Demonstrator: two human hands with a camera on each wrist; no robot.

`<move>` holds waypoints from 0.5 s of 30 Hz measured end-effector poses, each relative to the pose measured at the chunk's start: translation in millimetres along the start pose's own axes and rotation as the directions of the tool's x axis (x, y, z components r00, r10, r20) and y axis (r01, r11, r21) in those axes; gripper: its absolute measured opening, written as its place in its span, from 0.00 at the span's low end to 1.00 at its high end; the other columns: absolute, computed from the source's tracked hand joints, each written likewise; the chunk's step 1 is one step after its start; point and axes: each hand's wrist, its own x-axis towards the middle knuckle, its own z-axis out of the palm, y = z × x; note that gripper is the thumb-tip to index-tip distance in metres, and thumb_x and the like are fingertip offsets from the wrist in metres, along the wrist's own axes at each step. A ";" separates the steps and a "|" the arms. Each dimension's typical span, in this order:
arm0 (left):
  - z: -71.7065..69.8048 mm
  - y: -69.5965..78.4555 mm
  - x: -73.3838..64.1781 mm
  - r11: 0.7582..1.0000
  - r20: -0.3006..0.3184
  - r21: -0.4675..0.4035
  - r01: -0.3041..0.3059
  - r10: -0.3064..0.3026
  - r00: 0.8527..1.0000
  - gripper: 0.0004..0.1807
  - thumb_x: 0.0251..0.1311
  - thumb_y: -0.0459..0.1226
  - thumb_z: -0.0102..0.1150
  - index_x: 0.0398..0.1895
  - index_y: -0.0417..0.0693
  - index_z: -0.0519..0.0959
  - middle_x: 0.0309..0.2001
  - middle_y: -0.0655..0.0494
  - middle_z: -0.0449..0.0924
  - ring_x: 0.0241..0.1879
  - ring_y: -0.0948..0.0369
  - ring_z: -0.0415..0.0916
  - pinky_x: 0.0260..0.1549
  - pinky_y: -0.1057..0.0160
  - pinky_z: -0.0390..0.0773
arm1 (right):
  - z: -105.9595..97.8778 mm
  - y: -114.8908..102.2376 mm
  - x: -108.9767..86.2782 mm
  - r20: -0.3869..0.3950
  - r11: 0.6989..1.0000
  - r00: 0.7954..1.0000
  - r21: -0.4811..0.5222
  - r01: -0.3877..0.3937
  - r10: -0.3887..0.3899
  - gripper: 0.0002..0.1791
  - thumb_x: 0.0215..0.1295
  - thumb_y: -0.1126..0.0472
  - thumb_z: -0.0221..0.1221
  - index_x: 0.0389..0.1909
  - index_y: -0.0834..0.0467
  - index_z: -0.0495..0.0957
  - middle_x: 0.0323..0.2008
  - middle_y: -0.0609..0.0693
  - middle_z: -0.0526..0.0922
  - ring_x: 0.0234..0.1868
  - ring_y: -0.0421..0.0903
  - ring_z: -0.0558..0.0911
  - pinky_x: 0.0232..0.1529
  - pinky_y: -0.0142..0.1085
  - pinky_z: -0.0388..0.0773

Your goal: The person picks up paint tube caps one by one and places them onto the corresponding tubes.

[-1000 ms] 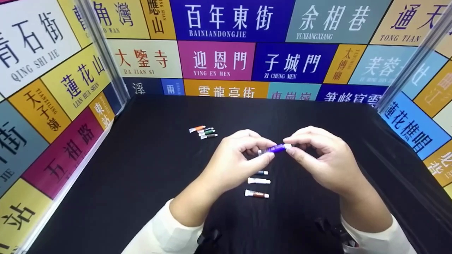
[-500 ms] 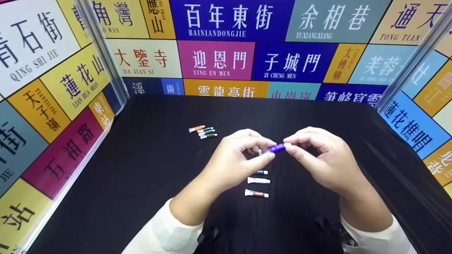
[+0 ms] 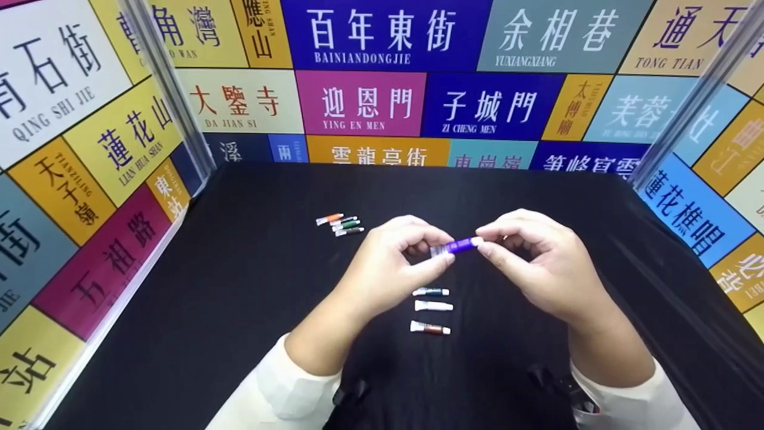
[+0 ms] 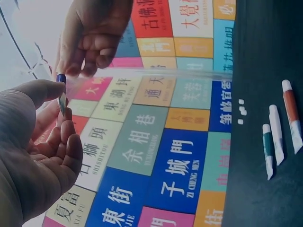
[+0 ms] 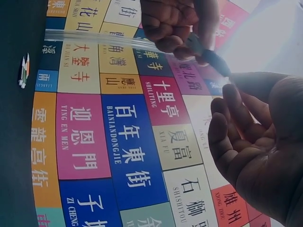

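In the head view, the purple tube is held in the air above the black worktop, right of its middle. The left hand pinches its flat tail end between thumb and fingers; the right hand pinches the white cap with thumb and fingertips. The tube lies nearly level, the cap end slightly higher. Nearer the worktop's near edge rest a teal tube, a white tube and a brown tube, roughly parallel. Toward the far edge, left of the middle, an orange tube lies with three darker tubes.

Such a tube is probably very light, with soft walls that dent and push paint forward under a hard squeeze. The flat tail looks the safer place for a light pinch; the cap is likely stiff, small and perhaps slippery, so it asks for fingertips set squarely on it.

In the left wrist view, the tube's coloured body shows between the two hands, its pale tail at the left fingers.

In the right wrist view, the tube is dark and blurred, its tip at the right fingertips; whether the cap turns cannot be told.
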 end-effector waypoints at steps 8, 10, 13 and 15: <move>10.8 -23.6 3.5 0.992 0.037 0.041 0.116 -0.117 0.992 0.08 0.64 0.41 0.75 0.44 0.53 0.92 0.38 0.57 0.87 0.38 0.64 0.80 0.42 0.65 0.84 | -0.1 6.4 0.7 -0.051 0.997 0.997 0.043 -0.059 0.062 0.15 0.60 0.73 0.74 0.43 0.53 0.91 0.39 0.48 0.89 0.35 0.38 0.81 0.35 0.23 0.78; 15.9 -30.8 3.9 0.989 0.064 0.054 0.140 -0.143 0.988 0.08 0.64 0.41 0.75 0.44 0.53 0.92 0.38 0.55 0.87 0.38 0.63 0.80 0.42 0.66 0.84 | -1.2 8.0 1.0 -0.055 0.996 0.995 0.044 -0.080 0.082 0.14 0.60 0.73 0.74 0.44 0.53 0.91 0.39 0.48 0.89 0.34 0.38 0.81 0.35 0.23 0.78; 23.5 -40.8 4.0 0.985 0.103 0.072 0.160 -0.167 0.981 0.08 0.64 0.41 0.75 0.43 0.52 0.92 0.37 0.54 0.87 0.38 0.62 0.81 0.41 0.66 0.82 | -3.6 10.2 1.7 -0.059 0.994 0.992 0.041 -0.105 0.107 0.14 0.62 0.72 0.73 0.44 0.52 0.91 0.39 0.46 0.88 0.33 0.39 0.81 0.35 0.24 0.78; 27.3 -46.3 4.2 0.981 0.126 0.086 0.173 -0.183 0.975 0.07 0.64 0.41 0.74 0.43 0.52 0.92 0.37 0.54 0.88 0.39 0.62 0.81 0.42 0.67 0.81 | -4.7 11.5 2.8 -0.063 0.992 0.991 0.043 -0.117 0.120 0.13 0.62 0.72 0.73 0.44 0.52 0.91 0.39 0.45 0.88 0.33 0.39 0.82 0.34 0.24 0.78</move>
